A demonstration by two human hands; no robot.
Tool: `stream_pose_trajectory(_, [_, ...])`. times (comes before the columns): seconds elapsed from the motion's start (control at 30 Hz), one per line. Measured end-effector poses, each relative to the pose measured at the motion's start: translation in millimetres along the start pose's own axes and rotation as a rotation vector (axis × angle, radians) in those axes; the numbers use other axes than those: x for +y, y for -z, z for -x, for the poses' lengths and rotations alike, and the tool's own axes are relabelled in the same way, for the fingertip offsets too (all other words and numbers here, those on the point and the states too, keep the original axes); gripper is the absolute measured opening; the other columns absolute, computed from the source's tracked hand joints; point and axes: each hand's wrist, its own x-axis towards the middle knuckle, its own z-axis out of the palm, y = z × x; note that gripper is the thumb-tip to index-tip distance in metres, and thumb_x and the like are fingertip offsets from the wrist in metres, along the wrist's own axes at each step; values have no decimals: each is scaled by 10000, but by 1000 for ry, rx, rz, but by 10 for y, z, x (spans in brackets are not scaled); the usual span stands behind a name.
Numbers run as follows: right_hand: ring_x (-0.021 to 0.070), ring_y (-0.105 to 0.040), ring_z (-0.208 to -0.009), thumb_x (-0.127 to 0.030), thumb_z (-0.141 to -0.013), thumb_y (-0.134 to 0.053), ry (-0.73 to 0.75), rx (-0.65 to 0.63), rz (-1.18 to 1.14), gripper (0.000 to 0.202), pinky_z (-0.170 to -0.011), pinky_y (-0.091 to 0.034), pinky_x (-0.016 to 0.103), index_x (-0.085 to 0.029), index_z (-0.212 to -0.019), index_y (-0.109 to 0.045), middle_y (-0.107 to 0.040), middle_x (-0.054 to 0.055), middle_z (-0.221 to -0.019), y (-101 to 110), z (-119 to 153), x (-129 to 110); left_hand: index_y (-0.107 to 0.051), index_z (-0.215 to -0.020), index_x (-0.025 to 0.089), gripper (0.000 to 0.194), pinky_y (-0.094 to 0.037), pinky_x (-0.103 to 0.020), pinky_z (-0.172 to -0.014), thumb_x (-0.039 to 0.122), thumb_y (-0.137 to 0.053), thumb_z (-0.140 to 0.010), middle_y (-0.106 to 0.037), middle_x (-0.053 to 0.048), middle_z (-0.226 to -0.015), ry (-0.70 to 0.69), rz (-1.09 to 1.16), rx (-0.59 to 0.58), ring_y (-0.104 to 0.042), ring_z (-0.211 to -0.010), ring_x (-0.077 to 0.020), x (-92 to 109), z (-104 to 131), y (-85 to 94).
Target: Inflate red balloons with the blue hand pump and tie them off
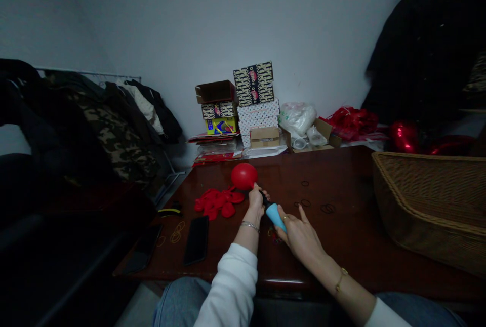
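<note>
A partly inflated red balloon (244,176) stands out beyond my left hand (257,198). The fingers of that hand are closed around the balloon's neck, where it meets the black front end of a hand pump. The pump's light blue body (275,216) slants down to the right. My right hand (301,236) grips its near end with thumb and some fingers, while another finger sticks out. Left of the hands lies a heap of uninflated red balloons (216,202). Small coloured bands (274,236) lie beneath the pump, partly hidden.
On the brown table (341,266) are a black phone (196,240), yellow rubber bands (176,233), black rings (327,208) and a black-yellow tool (170,210). A wicker basket (391,205) stands right. Stacked boxes (258,117) and a plastic bag (298,118) line the wall.
</note>
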Motion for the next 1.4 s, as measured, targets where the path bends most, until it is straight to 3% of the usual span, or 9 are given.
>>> stream_pose_trajectory(0.27, [183, -659, -884, -232, -888, -418, 27, 31, -59, 465, -1116, -211, 473, -112, -1336, -423, -690, 98, -996, 4, 303, 73, -368, -692, 199, 327, -282, -189, -388, 438, -375, -916, -379, 47, -495, 17, 24, -15, -365, -366, -78, 50, -72, 85])
stream_pose_trajectory(0.47, [180, -654, -914, -290, -905, -421, 71, 56, -88, 519, -1125, -191, 516, -150, -1395, -322, -680, 86, -1056, -45, 709, 265, -360, -674, 198, 337, -286, -189, -385, 425, -357, -924, -382, 41, -485, -4, 25, 9, -373, -365, -81, 175, -132, 169])
stream_pose_trajectory(0.6, [184, -646, -962, -317, -901, -435, 88, 78, -103, 541, -1131, -171, 520, -186, -1407, -296, -668, 79, -1106, -81, 819, 312, -362, -671, 198, 341, -285, -179, -382, 430, -374, -920, -377, 46, -485, -9, 33, 22, -374, -363, -75, 185, -155, 195])
stream_pose_trajectory(0.83, [178, -660, -900, -273, -907, -405, 57, 66, -116, 480, -1126, -185, 516, -161, -1372, -367, -685, 88, -1053, -29, 647, 211, -371, -690, 200, 347, -285, -184, -368, 481, -431, -884, -386, 46, -507, -32, 47, 16, -378, -353, -76, 178, -151, 186])
stream_pose_trajectory(1.2, [183, -671, -831, -234, -879, -453, -36, -41, -29, 477, -1114, -202, 461, -63, -1324, -435, -704, 106, -904, 28, -9, -40, -374, -695, 199, 325, -295, -192, -389, 435, -373, -918, -391, 48, -481, 17, -31, 5, -380, -360, -83, 48, -12, -3])
stream_pose_trajectory(1.4, [182, -670, -835, -235, -881, -454, -43, -40, -38, 483, -1117, -198, 457, -59, -1329, -426, -702, 108, -914, 2, 27, -68, -376, -695, 198, 318, -290, -194, -393, 423, -374, -919, -391, 48, -487, 21, -36, 9, -376, -361, -82, 46, -42, 47])
